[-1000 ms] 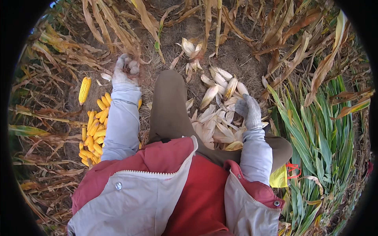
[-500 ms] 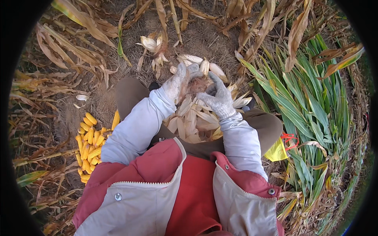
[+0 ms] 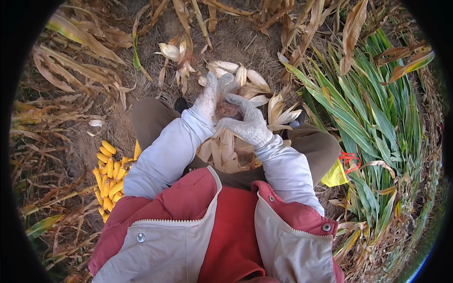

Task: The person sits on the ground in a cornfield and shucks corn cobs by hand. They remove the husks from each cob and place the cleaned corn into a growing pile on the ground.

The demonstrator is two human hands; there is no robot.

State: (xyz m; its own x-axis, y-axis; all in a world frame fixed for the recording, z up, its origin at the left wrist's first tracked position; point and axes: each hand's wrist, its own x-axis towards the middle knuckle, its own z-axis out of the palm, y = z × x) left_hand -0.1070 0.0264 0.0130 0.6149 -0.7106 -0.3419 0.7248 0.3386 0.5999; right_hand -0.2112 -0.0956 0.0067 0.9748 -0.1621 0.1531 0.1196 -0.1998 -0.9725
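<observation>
Both my hands wear whitish knit gloves and meet above my crossed legs. Between them is a brown, matted tuft of corn silk (image 3: 228, 111); whether an ear lies beneath it is hidden. My left hand (image 3: 211, 96) is closed along its left side, fingers pointing away from me. My right hand (image 3: 246, 123) closes on it from the right, thumb and fingers drawn in around the tuft. Under the hands, pale dry corn husks (image 3: 225, 153) fill the space between my legs. More opened husks (image 3: 283, 114) lie just right of and beyond my right hand.
Husked yellow corn ears (image 3: 109, 177) are piled at my left. Cut green corn leaves (image 3: 363, 113) lie in a long heap on the right. A yellow bag (image 3: 335, 175) with red handles sits by my right knee. Dry stalks (image 3: 198, 21) and an opened husk (image 3: 173, 52) lie ahead.
My right hand has shifted left and its spread thumb and fingers have closed on the corn silk. The silk has moved slightly left and nearer. My left hand has barely moved.
</observation>
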